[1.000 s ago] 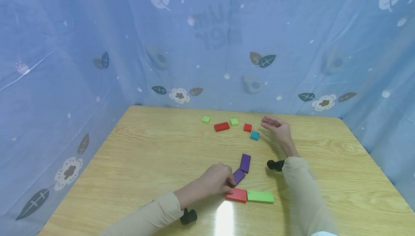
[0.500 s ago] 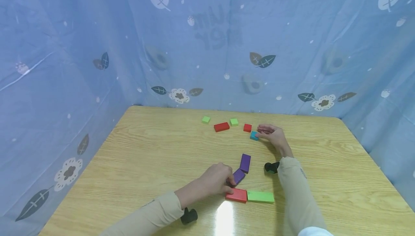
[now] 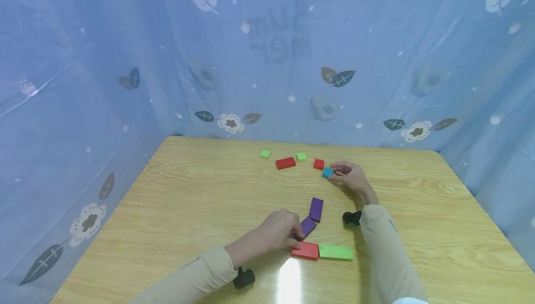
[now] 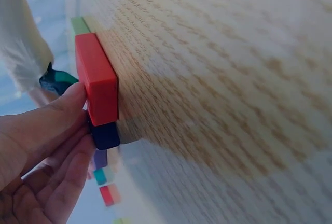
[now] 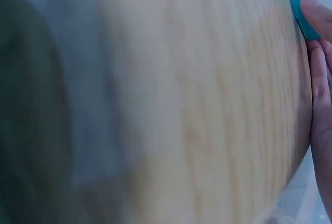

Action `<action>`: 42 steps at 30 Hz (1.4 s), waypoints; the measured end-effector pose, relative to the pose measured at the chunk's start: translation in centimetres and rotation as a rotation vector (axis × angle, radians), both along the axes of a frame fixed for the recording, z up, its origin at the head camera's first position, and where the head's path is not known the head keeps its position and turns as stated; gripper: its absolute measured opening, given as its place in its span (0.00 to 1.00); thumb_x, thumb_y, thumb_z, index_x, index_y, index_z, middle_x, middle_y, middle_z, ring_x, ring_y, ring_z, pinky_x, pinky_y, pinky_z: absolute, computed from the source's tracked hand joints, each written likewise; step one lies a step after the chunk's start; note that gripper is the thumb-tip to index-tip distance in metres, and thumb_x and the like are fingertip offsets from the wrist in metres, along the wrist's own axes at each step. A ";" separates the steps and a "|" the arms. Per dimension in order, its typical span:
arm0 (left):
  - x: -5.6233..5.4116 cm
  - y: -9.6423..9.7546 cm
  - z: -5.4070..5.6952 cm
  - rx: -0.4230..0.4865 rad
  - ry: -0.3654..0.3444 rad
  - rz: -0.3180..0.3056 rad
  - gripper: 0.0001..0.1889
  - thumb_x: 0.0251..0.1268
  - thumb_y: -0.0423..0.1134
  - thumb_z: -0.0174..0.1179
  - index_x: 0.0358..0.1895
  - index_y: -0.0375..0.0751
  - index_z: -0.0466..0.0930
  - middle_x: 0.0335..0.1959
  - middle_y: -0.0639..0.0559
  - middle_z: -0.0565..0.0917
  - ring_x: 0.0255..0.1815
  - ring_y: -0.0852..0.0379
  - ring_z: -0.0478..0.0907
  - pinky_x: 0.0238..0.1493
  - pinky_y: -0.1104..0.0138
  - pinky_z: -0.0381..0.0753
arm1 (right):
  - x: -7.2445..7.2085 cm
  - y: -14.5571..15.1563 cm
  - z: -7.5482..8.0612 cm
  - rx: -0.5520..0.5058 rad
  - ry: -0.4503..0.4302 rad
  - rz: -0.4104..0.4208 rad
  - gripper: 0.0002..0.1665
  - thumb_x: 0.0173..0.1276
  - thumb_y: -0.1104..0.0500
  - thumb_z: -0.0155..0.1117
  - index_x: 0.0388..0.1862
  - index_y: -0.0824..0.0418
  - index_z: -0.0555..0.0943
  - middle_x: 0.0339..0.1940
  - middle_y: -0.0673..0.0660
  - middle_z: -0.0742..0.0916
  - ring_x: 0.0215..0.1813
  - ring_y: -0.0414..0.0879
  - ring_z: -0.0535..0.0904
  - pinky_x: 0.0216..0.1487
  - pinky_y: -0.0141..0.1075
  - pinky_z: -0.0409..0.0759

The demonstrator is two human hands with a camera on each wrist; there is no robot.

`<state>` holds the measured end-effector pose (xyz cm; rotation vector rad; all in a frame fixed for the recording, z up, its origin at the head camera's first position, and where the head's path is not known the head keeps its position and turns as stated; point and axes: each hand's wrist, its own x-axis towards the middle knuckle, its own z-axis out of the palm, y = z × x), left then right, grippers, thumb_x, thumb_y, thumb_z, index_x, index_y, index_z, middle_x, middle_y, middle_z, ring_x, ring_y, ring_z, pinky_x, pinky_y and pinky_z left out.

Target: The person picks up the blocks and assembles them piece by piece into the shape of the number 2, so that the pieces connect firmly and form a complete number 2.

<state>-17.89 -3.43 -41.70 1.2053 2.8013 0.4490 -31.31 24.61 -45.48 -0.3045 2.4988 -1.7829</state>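
Note:
My left hand [image 3: 277, 232] rests low over the table's near middle. Its thumb touches a red rectangular block [image 3: 305, 251], while its curled fingers hold the end of a purple block [image 3: 308, 226]. In the left wrist view the thumb tip lies at the red block [image 4: 98, 79] and the fingers at the dark purple block [image 4: 106, 136]. Farther back on the right, my right hand [image 3: 352, 177] pinches a small blue block [image 3: 327, 172] at its right end. The right wrist view shows the thumb on this blue-green block [image 5: 302, 9], fingers close to the tabletop.
A green rectangular block [image 3: 336, 253] adjoins the red one. Another purple block [image 3: 316, 210] meets the first at an angle. Toward the back lie a small red block [image 3: 319, 164], a longer red block [image 3: 286, 163] and two small green blocks [image 3: 301, 157]. A blue curtain [image 3: 267, 62] hangs behind.
My right hand has come down and toward me onto the blue block and now pinches it; the block has shifted slightly back. My left hand has stayed in place.

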 end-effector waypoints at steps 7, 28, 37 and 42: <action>0.0 0.2 -0.1 0.011 0.005 -0.016 0.10 0.46 0.45 0.75 0.33 0.50 0.90 0.26 0.63 0.81 0.28 0.71 0.74 0.32 0.79 0.69 | 0.1 1.0 0.3 0.005 -0.027 -0.095 0.31 0.62 0.58 0.70 0.60 0.72 0.73 0.58 0.69 0.79 0.44 0.30 0.78 0.48 0.24 0.76; 0.2 0.1 -0.1 0.001 -0.022 0.027 0.09 0.46 0.45 0.76 0.32 0.49 0.90 0.25 0.63 0.80 0.26 0.72 0.71 0.29 0.79 0.69 | 0.9 -0.1 3.4 -0.099 0.140 -0.100 0.29 0.60 0.62 0.71 0.57 0.76 0.75 0.50 0.58 0.85 0.44 0.32 0.81 0.48 0.26 0.77; 0.2 0.1 0.0 0.002 -0.015 0.018 0.10 0.45 0.45 0.76 0.32 0.49 0.90 0.26 0.63 0.81 0.27 0.71 0.73 0.30 0.78 0.70 | 2.5 -1.6 5.2 -0.128 0.145 -0.014 0.27 0.59 0.68 0.69 0.55 0.79 0.74 0.47 0.54 0.86 0.46 0.39 0.81 0.46 0.27 0.78; 0.3 0.1 0.0 -0.001 -0.013 0.024 0.09 0.45 0.45 0.76 0.32 0.50 0.90 0.25 0.63 0.81 0.27 0.70 0.73 0.31 0.78 0.70 | 2.6 -1.9 4.8 -0.117 0.166 0.023 0.27 0.59 0.66 0.70 0.56 0.76 0.75 0.46 0.51 0.86 0.46 0.39 0.82 0.48 0.29 0.79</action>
